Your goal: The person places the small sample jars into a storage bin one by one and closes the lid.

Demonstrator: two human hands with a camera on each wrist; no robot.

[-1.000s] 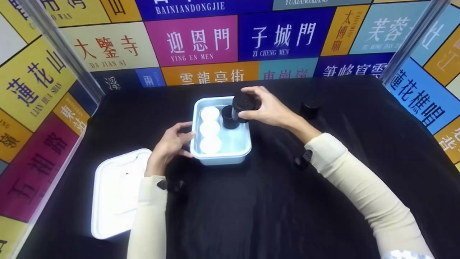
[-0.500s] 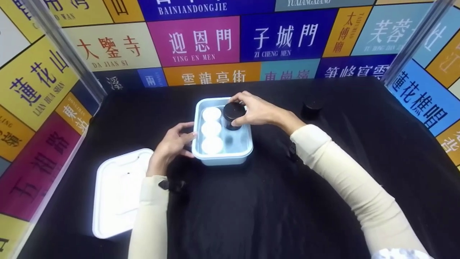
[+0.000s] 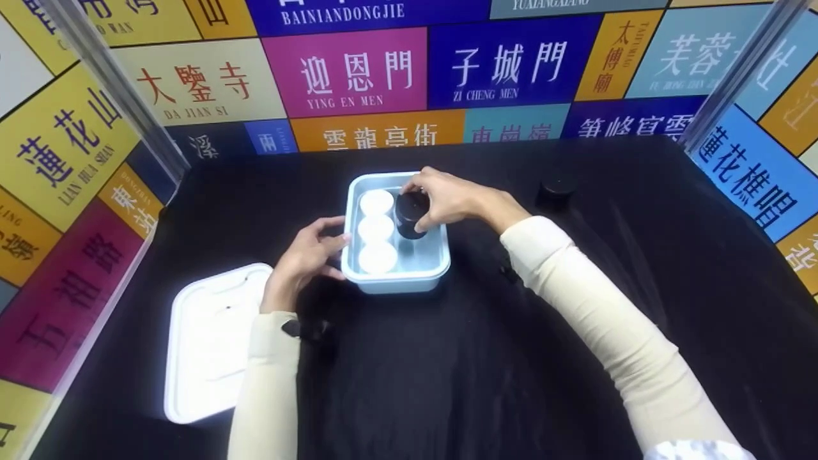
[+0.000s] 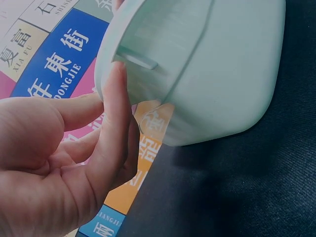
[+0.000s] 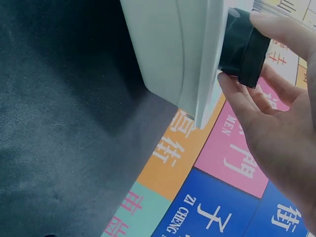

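Note:
A pale blue-green plastic box (image 3: 399,284) stands on the black cloth, with three white round-topped things (image 3: 377,228) in a row along its left side. My right hand (image 3: 444,198) holds a black lidded jar (image 3: 412,216) between thumb and fingers, inside the box's right half. From the right wrist, the jar (image 5: 239,47) shows partly above the rim; its base is hidden by the wall. My left hand (image 3: 310,250) touches the box's left side with thumb and spread fingers. In the left wrist view, its fingertips meet the box's rim (image 4: 101,69).
A white lid (image 3: 208,348) lies at the left, partly behind the left forearm. Another black round thing (image 3: 556,190) stands on the cloth at the back right. Printed panels (image 3: 345,70) rise along the back and both sides, joined by clear corner strips.
My right hand has moved left and down with the black jar, from above the right rim into the box. The dark round shape seen there earlier is now covered. The left hand stays put.

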